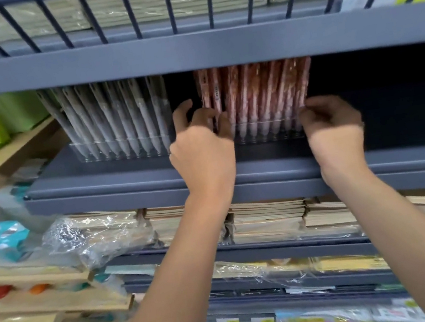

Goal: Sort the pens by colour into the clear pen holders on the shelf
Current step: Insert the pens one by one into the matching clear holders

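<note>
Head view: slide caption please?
Left hand and right hand grip the pink pens in a clear holder, beside the white pens.

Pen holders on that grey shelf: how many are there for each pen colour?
Left holder, grey-white pens: 1
Right holder, pink pens: 1
Total: 2 holders

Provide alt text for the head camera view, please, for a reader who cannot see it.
Two hands hold a row of pink pens in a clear holder on a grey shelf, the left hand at its left end, the right hand at its right end. White pens stand in a second holder further left.
</note>
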`<state>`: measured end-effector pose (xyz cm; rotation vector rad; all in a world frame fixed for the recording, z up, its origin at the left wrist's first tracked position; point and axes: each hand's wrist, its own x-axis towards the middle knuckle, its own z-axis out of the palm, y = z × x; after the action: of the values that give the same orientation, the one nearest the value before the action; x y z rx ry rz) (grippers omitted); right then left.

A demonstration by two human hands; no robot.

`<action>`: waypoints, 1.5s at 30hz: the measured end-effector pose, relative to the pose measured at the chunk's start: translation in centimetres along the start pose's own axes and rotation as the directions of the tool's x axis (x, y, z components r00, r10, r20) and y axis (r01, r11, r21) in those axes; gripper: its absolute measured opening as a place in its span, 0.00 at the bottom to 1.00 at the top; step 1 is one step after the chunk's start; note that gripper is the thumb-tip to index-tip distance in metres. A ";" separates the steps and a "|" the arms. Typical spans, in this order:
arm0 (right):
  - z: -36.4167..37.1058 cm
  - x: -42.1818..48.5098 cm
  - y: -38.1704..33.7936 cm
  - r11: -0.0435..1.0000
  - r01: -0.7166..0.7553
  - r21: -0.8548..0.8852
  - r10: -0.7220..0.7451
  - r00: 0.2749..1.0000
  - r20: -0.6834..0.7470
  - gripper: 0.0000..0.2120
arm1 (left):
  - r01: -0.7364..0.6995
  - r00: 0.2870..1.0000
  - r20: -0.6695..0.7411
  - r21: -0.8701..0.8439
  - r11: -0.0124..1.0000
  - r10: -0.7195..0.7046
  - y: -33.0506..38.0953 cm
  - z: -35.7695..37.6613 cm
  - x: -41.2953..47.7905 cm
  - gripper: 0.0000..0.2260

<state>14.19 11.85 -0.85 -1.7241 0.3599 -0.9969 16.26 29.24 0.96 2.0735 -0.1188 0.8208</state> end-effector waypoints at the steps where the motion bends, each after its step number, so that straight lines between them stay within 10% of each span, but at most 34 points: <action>1: 0.0 0.0 0.1 1.000 0.001 -0.008 -0.001 1.000 0.002 0.06 | 0.004 1.000 -0.007 0.011 1.000 -0.004 0.0 0.1 0.0 0.05; 45: 0.1 0.1 0.6 0.998 0.018 -0.061 -0.020 0.999 -0.028 0.06 | -0.046 0.999 -0.008 0.034 0.998 0.047 -0.6 0.7 0.1 0.09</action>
<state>14.47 11.61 -1.37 -1.7723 0.3967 -1.0350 16.88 29.07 0.32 2.1058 -0.1494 0.8657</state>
